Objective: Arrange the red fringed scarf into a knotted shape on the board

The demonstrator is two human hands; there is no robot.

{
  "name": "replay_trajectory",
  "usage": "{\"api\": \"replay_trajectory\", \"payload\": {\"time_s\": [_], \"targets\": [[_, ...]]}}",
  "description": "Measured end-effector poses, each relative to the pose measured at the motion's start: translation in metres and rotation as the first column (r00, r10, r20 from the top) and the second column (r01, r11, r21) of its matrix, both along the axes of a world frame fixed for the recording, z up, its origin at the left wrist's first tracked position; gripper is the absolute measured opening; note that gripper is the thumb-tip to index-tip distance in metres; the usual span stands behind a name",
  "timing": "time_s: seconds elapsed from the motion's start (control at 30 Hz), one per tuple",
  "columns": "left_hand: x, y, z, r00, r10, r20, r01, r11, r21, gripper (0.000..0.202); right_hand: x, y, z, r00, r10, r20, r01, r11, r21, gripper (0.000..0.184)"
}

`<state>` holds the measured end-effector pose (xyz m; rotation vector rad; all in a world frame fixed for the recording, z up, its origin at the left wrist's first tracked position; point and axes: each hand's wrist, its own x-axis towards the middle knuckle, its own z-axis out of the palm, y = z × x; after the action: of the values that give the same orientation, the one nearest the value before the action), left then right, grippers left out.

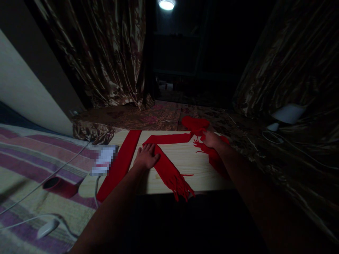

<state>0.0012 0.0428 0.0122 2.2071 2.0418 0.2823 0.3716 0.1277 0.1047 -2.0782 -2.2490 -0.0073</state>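
Note:
A red fringed scarf [169, 168] lies folded at an angle on a pale wooden board [196, 173]. My left hand [146, 156] rests flat on the scarf at its fold, fingers spread. From there a strip of the scarf runs right to my right hand [211, 139], whose fingers are closed on red scarf fabric near the board's far right corner. Bunched red cloth [195, 123] shows beyond that hand, and more red fabric [218, 160] with fringe lies under my right forearm. A flat red strip [120, 164] crosses the board at the left.
A blurred-out white object [104, 158] with a cable sits at the board's left edge. On the striped bedspread [23, 169] are a dark red cylindrical object [60, 187] and a white corded device [48, 227]. A white lamp [288, 113] stands at right; patterned curtains [106, 53] hang behind.

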Motion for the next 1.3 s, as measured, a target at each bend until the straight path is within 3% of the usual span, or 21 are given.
{"api": "replay_trajectory", "payload": {"time_s": [0.1,0.17,0.37,0.47,0.57,0.7,0.77,0.83,0.9,0.97,1.03,1.17,1.3], "targets": [[0.000,0.000,0.000,1.000,0.000,-0.007,0.000,1.000,-0.001,0.080,-0.002,-0.002,0.003,0.989,-0.010,-0.150,0.035,0.985,0.167,0.045],[0.001,0.000,0.000,1.000,0.004,-0.007,-0.004,1.000,-0.003,0.080,-0.006,-0.003,0.008,0.954,-0.038,-0.297,0.103,0.973,0.207,0.038],[0.001,0.000,0.000,1.000,0.003,-0.001,-0.003,1.000,-0.007,0.081,-0.014,-0.010,0.023,0.778,-0.123,-0.616,0.152,0.988,-0.006,0.042],[0.001,0.000,0.001,1.000,0.002,-0.007,-0.002,1.000,-0.009,0.081,-0.018,-0.015,0.025,0.591,-0.164,-0.790,0.104,0.987,-0.127,0.051],[0.002,-0.001,0.004,1.000,0.006,-0.013,-0.006,1.000,-0.018,0.081,-0.023,-0.022,0.023,0.398,-0.124,-0.909,0.039,0.992,-0.118,0.055],[0.003,-0.003,0.006,1.000,0.005,-0.019,-0.006,1.000,-0.018,0.080,-0.027,-0.034,0.014,0.337,-0.086,-0.938,0.021,0.996,-0.084,0.052],[0.003,-0.003,0.006,1.000,0.006,-0.020,-0.007,1.000,-0.018,0.080,-0.027,-0.040,0.005,0.355,-0.130,-0.926,0.049,0.992,-0.120,0.045],[0.003,-0.003,0.005,1.000,0.010,-0.019,-0.010,1.000,-0.017,0.080,-0.028,-0.046,-0.004,0.436,-0.217,-0.874,0.090,0.976,-0.197,0.034],[0.002,-0.002,0.004,1.000,0.009,-0.019,-0.010,1.000,-0.012,0.081,-0.029,-0.050,-0.009,0.597,-0.295,-0.746,0.118,0.952,-0.282,0.022],[0.002,-0.001,0.003,1.000,0.008,-0.024,-0.008,1.000,-0.010,0.080,-0.029,-0.049,-0.011,0.784,-0.309,-0.539,0.144,0.934,-0.326,0.025],[0.002,0.000,0.002,1.000,0.009,-0.030,-0.010,1.000,-0.015,0.080,-0.030,-0.044,-0.010,0.910,-0.270,-0.315,0.196,0.949,-0.246,0.034],[0.001,0.000,0.001,0.999,0.016,-0.031,-0.017,1.000,-0.014,0.080,-0.029,-0.026,-0.006,0.965,-0.244,-0.093,0.251,0.966,0.065,0.053],[0.001,0.000,0.000,1.000,0.010,-0.016,-0.010,1.000,-0.003,0.080,-0.027,-0.008,-0.007,1.000,0.014,0.004,-0.015,0.998,0.058,0.058]]}}
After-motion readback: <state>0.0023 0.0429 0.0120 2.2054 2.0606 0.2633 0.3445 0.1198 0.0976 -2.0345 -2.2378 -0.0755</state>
